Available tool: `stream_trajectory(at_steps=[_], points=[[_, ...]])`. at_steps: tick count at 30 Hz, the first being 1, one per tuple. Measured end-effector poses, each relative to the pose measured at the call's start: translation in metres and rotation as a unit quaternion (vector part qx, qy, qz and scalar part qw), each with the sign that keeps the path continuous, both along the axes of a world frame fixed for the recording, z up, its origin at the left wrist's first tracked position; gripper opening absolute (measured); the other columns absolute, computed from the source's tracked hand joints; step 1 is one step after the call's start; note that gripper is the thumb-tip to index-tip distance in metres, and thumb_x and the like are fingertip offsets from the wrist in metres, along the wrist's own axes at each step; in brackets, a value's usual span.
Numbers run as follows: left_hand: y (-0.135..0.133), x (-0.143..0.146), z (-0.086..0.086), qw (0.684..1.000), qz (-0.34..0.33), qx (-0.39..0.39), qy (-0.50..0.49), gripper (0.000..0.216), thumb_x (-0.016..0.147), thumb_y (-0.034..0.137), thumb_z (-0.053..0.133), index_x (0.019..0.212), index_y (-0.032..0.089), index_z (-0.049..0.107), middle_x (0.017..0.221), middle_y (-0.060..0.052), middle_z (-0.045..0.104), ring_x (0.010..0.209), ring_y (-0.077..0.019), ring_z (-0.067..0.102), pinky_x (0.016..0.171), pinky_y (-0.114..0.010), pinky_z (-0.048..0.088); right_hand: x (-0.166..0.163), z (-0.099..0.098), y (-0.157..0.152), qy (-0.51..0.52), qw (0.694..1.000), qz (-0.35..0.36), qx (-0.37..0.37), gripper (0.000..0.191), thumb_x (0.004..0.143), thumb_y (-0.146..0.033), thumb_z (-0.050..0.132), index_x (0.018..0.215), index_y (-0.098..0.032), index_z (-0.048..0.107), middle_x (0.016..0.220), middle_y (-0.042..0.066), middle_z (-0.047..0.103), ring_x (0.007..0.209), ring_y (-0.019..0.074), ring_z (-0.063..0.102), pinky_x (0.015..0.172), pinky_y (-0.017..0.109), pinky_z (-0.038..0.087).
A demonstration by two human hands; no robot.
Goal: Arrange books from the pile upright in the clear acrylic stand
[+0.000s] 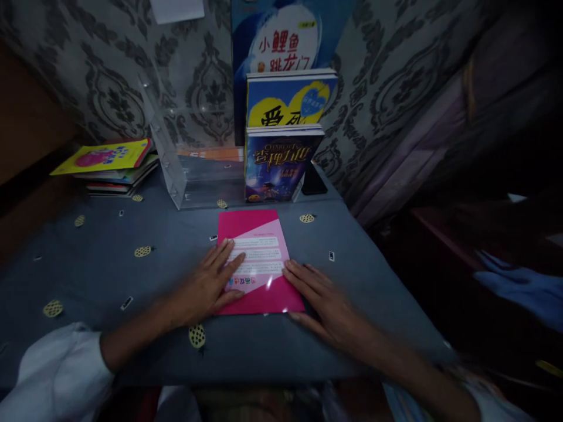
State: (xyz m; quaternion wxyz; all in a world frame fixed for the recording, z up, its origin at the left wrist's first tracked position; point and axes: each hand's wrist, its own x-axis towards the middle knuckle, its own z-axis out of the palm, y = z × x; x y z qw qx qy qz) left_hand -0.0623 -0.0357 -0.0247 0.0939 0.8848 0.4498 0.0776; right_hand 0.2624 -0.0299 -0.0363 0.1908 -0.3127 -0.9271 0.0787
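Observation:
A thin pink book [259,231] lies flat on the grey-blue tablecloth [109,275], back cover up, with a pale text panel. My left hand [209,284] rests on its left part, fingers stretched flat over the panel. My right hand [321,299] lies flat at the book's right edge, fingers spread and touching the lower right corner. Neither hand grips anything.
A clear acrylic book stand [176,158] at the back holds three upright books, the front one dark blue [279,164]. A stack of books with a yellow cover [109,164] sits at back left. Patterned wallpaper behind; the table's right edge drops to dark clutter.

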Motion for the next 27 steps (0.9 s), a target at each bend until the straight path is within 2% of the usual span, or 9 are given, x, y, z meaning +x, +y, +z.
stream_trajectory(at_steps=[4,7,8,11,14,18,20,24,27], points=[[-0.035,0.004,0.004,0.999,-0.003,-0.036,-0.007,0.079,0.100,0.059,0.049,0.163,0.022,0.019,0.170,-0.017,0.007,0.158,-0.0348,0.008,0.125,-0.057,0.026,0.009,0.007,-0.032,-0.018,1.000,0.023,0.007,0.084,0.099,-0.054,0.056,0.164,-0.022,0.013,0.160,0.014,0.044,0.146,0.0282,0.045,0.118,0.051,0.043],[-0.065,0.007,0.007,0.997,-0.017,-0.076,-0.006,0.104,0.088,0.067,0.063,0.165,0.024,0.008,0.170,-0.019,-0.002,0.157,-0.0403,0.007,0.122,-0.060,0.029,0.018,0.004,-0.059,-0.010,0.999,0.046,0.026,0.093,0.093,-0.063,0.058,0.164,-0.018,0.018,0.154,0.015,0.052,0.142,0.0295,0.050,0.119,0.049,0.041],[-0.074,0.007,0.007,0.995,-0.031,-0.091,-0.002,0.114,0.083,0.070,0.068,0.165,0.023,0.005,0.169,-0.020,-0.003,0.156,-0.0426,0.007,0.121,-0.062,0.029,0.021,0.001,-0.067,-0.016,0.998,0.051,0.034,0.091,0.093,-0.061,0.060,0.163,-0.018,0.020,0.150,0.013,0.056,0.139,0.0282,0.054,0.119,0.046,0.041],[-0.093,0.009,0.008,0.987,-0.077,-0.135,0.031,0.128,0.073,0.066,0.080,0.165,0.023,0.001,0.168,-0.022,-0.002,0.154,-0.0468,0.007,0.119,-0.067,0.028,0.029,-0.010,-0.085,-0.008,0.997,0.039,0.063,0.068,0.100,-0.031,0.057,0.162,-0.024,0.028,0.138,0.007,0.068,0.127,0.0212,0.063,0.117,0.038,0.044],[-0.099,0.007,0.016,0.980,-0.112,-0.156,0.060,0.130,0.070,0.050,0.088,0.165,0.025,0.002,0.168,-0.023,0.002,0.154,-0.0462,0.008,0.120,-0.068,0.025,0.030,-0.011,-0.091,0.042,0.996,0.040,0.075,0.057,0.103,-0.027,0.049,0.159,-0.029,0.036,0.127,0.005,0.074,0.115,0.0212,0.070,0.105,0.035,0.056],[-0.097,0.000,0.045,0.979,-0.135,-0.144,0.048,0.116,0.078,0.017,0.080,0.164,0.032,0.004,0.168,-0.017,0.015,0.155,-0.0379,0.015,0.123,-0.060,0.027,0.029,0.006,-0.085,0.094,0.995,0.033,0.020,0.055,0.102,-0.025,0.048,0.155,-0.036,0.042,0.122,0.004,0.076,0.105,0.0255,0.074,0.092,0.039,0.063],[-0.094,-0.006,0.065,0.980,-0.140,-0.141,0.011,0.103,0.087,0.012,0.070,0.164,0.035,0.005,0.168,-0.012,0.019,0.155,-0.0328,0.021,0.124,-0.054,0.031,0.033,0.016,-0.080,0.110,0.993,0.030,0.004,0.054,0.101,-0.023,0.048,0.153,-0.039,0.046,0.121,0.004,0.077,0.101,0.0265,0.075,0.089,0.041,0.064],[-0.078,-0.019,0.093,0.975,-0.104,-0.166,-0.104,0.071,0.101,0.029,0.057,0.161,0.042,0.021,0.167,-0.003,0.029,0.153,-0.0263,0.033,0.120,-0.044,0.040,0.039,0.025,-0.059,0.143,0.990,-0.009,-0.011,0.047,0.100,-0.028,0.049,0.145,-0.040,0.056,0.124,0.007,0.075,0.104,0.0285,0.075,0.090,0.043,0.063],[-0.050,-0.021,0.088,0.955,-0.065,-0.175,-0.231,0.047,0.104,0.044,0.049,0.150,0.036,0.049,0.155,-0.005,0.051,0.143,-0.0276,0.049,0.116,-0.045,0.045,0.029,0.028,-0.030,0.216,0.975,-0.054,-0.002,0.039,0.103,-0.035,0.046,0.137,-0.035,0.063,0.118,0.009,0.076,0.104,0.0276,0.074,0.091,0.041,0.062]])
